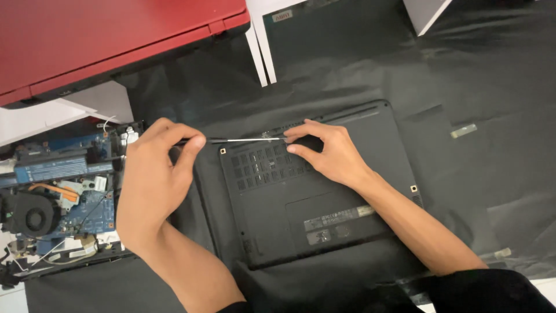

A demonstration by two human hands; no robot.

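A black laptop (324, 191) lies upside down on a black sheet, its vented bottom cover facing up. My left hand (153, 179) grips the dark handle of a thin screwdriver (249, 139), whose silver shaft runs right along the laptop's far edge. My right hand (324, 152) rests on the cover near the vents, fingertips pinching the shaft's tip where it meets the far edge of the laptop.
An opened laptop with an exposed blue circuit board and a fan (52, 197) sits at the left. A red laptop lid (110, 40) lies at the top left. White table legs (260, 55) stand at the back. Bits of tape (464, 131) stick to the sheet.
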